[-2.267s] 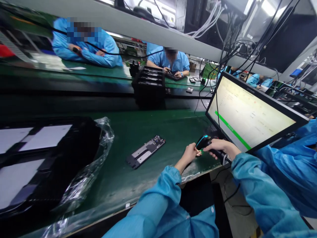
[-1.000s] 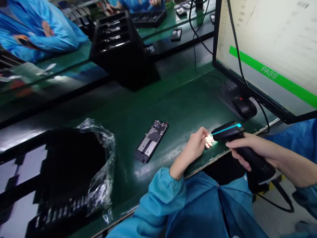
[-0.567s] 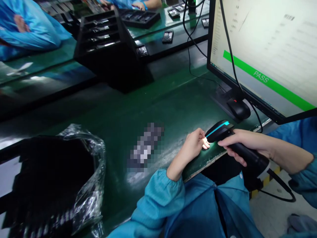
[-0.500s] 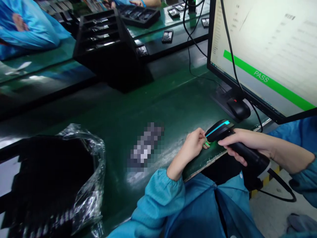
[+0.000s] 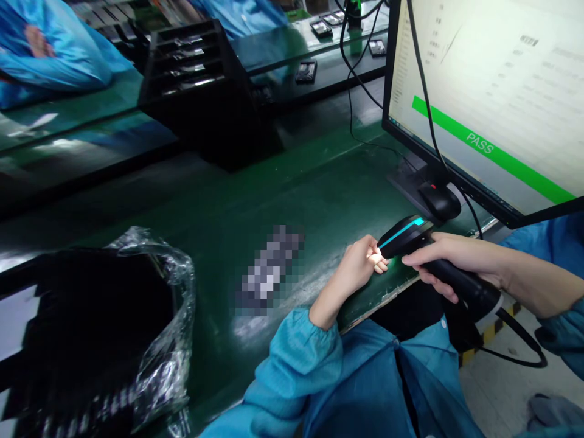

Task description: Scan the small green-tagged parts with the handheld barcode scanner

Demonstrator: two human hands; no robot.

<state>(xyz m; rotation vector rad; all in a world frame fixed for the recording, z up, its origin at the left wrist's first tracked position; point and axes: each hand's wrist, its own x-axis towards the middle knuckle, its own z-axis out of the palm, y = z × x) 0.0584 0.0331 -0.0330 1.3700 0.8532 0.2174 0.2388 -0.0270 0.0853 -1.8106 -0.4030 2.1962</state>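
Fingers of the right hand (image 5: 449,258) wrap the scanner (image 5: 426,252) handle at lower right of the frame, forearm running off the right edge. Its lit nose points at the left hand (image 5: 360,267), curled knuckles-up on the green mat (image 5: 319,182), fingertips (image 5: 379,261) pinched in the glow; what they hold cannot be told.

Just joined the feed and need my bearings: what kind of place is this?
Most likely an electronics assembly line. The right hand holds a barcode scanner at the left hand, a monitor shows PASS, and black part trays sit on the green bench.
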